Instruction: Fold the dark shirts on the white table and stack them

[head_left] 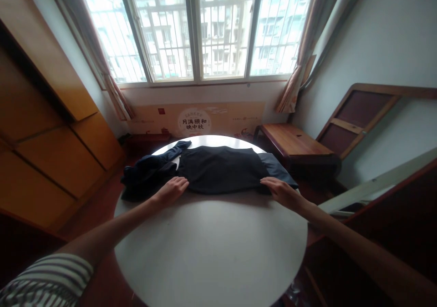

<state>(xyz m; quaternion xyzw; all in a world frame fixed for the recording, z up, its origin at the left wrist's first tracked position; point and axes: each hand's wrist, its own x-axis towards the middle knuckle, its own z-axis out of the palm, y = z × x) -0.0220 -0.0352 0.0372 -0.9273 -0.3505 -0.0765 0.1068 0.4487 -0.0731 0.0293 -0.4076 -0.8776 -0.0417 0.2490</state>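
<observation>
Left grip [171, 191] and right grip [282, 193] pinch the near corners of a black cloth [221, 167], matte, plain and roughly rectangular, spread flat with a slightly wavy far edge, toward the white tabletop's far side.

The black garment [223, 168] lay on the white counter [211, 248] just below the centre of the frame, a wide, nearly flat, plain panel, its upper edge slightly wavy, its lower edge gently bowed.
</observation>
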